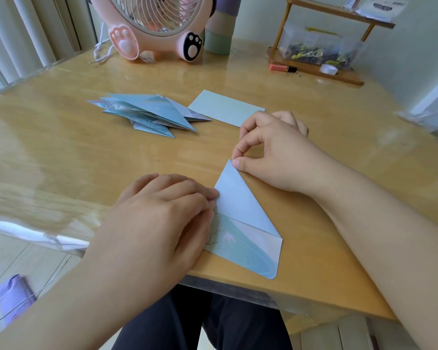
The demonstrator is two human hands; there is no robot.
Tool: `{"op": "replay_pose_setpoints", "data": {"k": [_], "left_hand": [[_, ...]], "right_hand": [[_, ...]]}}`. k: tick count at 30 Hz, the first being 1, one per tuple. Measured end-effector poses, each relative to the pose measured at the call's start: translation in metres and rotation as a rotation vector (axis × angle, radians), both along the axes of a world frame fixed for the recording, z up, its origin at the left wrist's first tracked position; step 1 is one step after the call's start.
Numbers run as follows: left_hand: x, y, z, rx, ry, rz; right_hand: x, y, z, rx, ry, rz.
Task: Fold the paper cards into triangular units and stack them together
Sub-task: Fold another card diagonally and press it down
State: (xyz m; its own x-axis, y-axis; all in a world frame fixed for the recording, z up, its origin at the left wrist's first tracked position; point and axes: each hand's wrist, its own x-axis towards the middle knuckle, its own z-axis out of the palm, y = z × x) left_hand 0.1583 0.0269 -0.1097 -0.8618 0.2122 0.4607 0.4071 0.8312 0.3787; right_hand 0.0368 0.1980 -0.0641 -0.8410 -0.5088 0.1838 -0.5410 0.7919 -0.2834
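A pale blue paper card (243, 218) lies near the table's front edge, one flap folded over into a long triangle. My left hand (159, 218) lies flat on the card's left side, its fingertips pressing on the fold. My right hand (276, 155) pinches the card's far pointed tip between thumb and forefinger. A stack of several folded blue triangular units (149, 114) sits farther back on the left. One flat unfolded card (225, 107) lies beside that stack, just beyond my right hand.
The wooden table (86, 160) carries a pink paw-print fan (157, 29) and a green cup (218, 41) at the back. A wooden rack (321, 69) with a clear box, an orange pen (282, 68) and a tape roll (329, 69) stands back right.
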Motion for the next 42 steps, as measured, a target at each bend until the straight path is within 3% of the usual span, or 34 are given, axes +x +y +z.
{"op": "replay_pose_setpoints", "data": {"k": [9,26,30,34,36,39,42], "left_hand": [[0.002,0.0,0.002,0.0,-0.01,0.013],[0.001,-0.001,0.001,0.016,-0.022,-0.006],[0.0,-0.002,0.004,0.006,-0.039,-0.023],[0.0,-0.007,0.008,-0.07,-0.085,-0.065],[0.001,-0.008,0.01,-0.114,-0.084,-0.074],[0.003,-0.008,0.012,-0.122,-0.06,-0.119],[0.008,-0.011,0.011,-0.096,-0.049,-0.198]], "right_hand": [[-0.001,-0.009,-0.003,0.087,0.172,0.039],[0.084,0.052,-0.003,0.165,0.188,0.203],[0.091,0.055,-0.002,0.166,0.139,0.201],[0.11,0.056,0.001,-0.088,-0.098,0.063],[0.122,0.054,-0.001,-0.079,-0.212,0.032],[0.132,0.046,-0.012,-0.011,-0.181,0.065],[0.136,0.042,-0.024,-0.077,-0.118,0.025]]}}
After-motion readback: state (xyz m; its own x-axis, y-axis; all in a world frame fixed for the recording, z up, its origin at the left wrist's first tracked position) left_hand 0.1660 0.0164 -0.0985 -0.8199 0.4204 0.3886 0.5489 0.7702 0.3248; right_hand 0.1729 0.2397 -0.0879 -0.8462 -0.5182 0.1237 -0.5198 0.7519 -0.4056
